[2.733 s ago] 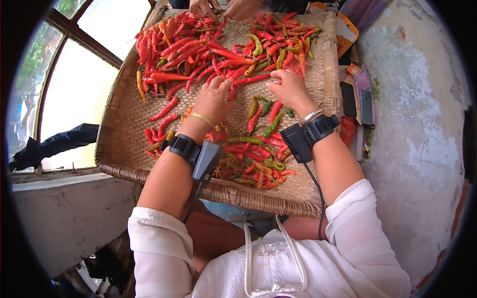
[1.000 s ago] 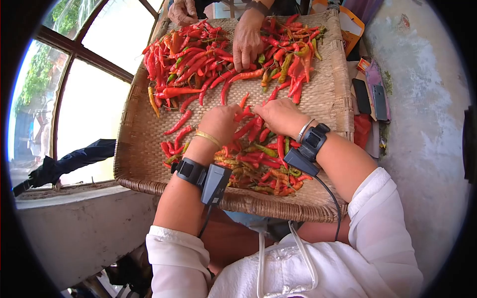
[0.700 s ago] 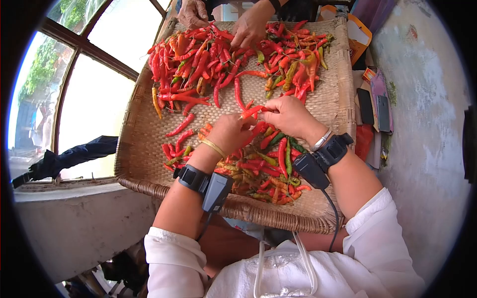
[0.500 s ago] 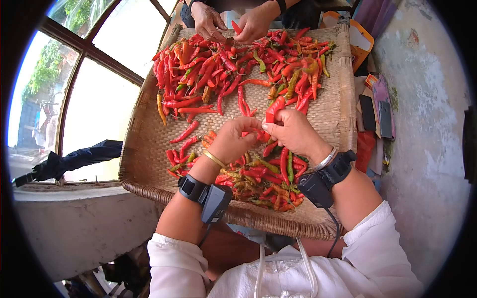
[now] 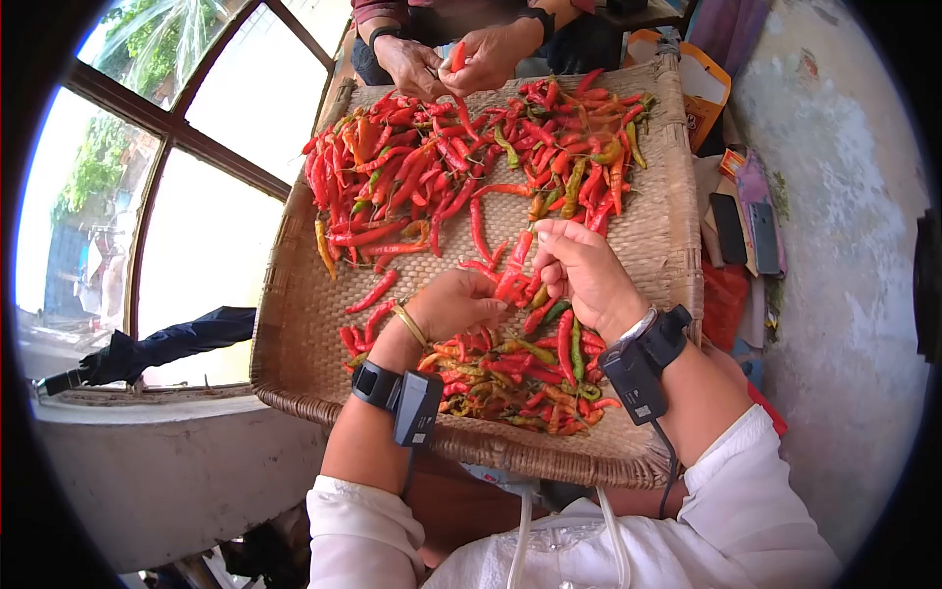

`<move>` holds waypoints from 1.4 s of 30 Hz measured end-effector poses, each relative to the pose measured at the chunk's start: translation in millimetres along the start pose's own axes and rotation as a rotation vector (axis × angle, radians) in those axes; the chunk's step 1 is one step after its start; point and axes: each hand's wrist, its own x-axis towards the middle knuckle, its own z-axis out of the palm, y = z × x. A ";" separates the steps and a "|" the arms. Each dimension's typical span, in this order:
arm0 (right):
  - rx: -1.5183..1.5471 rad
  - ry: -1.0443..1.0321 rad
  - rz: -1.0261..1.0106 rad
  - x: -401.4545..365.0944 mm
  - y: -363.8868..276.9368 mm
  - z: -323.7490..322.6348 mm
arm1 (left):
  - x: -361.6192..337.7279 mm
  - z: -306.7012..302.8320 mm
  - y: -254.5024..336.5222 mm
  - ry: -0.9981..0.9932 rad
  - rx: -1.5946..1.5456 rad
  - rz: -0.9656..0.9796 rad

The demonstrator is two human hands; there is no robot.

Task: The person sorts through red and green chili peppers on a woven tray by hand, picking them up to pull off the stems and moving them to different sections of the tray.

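A large woven tray (image 5: pixel 648 265) holds red peppers in a far pile (image 5: pixel 392 177) and a near pile (image 5: pixel 510 378), with some green and orange ones mixed in. Between the piles, my left hand (image 5: pixel 459 302) is closed round a red pepper (image 5: pixel 514 275) that stands up at its fingertips. To its right, my right hand (image 5: pixel 587 270) has its fingers curled, thumb and forefinger pinched beside that pepper's top; whatever is in the pinch is too small to make out.
Across the tray, a co-worker's two hands (image 5: pixel 437 67) hold a red pepper. Windows and a dark folded umbrella (image 5: pixel 177 339) are on the left. Two phones (image 5: pixel 763 238) lie beside the tray, near the wall (image 5: pixel 844 245) at right.
My left hand has lowered slightly, and the pepper between my hands now stands upright. My right hand's fingers have shifted to its top. The co-worker's hands have drawn back with their pepper.
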 end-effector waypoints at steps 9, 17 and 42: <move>0.001 -0.108 0.004 -4.7 -9.9 -1.1 | 16.6 -16.5 -10.7 0.749 0.067 0.537; -0.063 -0.128 0.000 -4.8 -10.4 -1.9 | 30.4 14.3 -40.1 0.552 0.864 0.408; -1.184 -0.120 -0.513 1.2 -8.0 -7.0 | 0.4 -5.0 -12.9 0.084 0.353 0.154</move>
